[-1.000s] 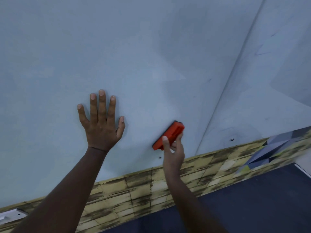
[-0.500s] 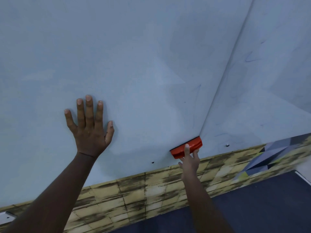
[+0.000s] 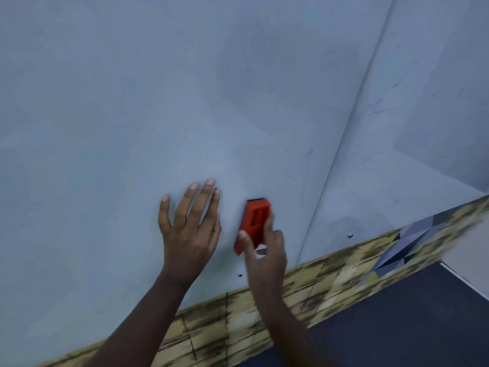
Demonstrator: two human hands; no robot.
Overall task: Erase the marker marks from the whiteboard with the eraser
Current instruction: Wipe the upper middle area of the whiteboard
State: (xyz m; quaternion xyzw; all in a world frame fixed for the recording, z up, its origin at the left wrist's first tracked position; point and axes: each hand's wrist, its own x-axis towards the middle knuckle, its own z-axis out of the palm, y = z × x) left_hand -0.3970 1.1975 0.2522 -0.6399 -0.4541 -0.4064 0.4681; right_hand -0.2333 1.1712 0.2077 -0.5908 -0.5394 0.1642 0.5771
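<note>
A pale whiteboard (image 3: 158, 102) fills most of the head view, with a seam running down its right part. Faint blue marker marks (image 3: 381, 105) show on the panel right of the seam, and a thin faint stroke (image 3: 308, 160) lies just left of it. My right hand (image 3: 264, 250) grips an orange eraser (image 3: 255, 221), held nearly upright against the board low down. My left hand (image 3: 190, 229) rests flat on the board just left of the eraser, fingers straight and spread.
Below the board runs a strip of yellowish brick-pattern wall (image 3: 238, 321). A dark blue floor (image 3: 397, 327) lies at the lower right. Small screw heads (image 3: 350, 236) sit near the board's lower edge.
My right hand swept the eraser from the seam at the board's lower edge back left and up, turning it upright. The view shifted, and my left hand now sits close beside the eraser.
</note>
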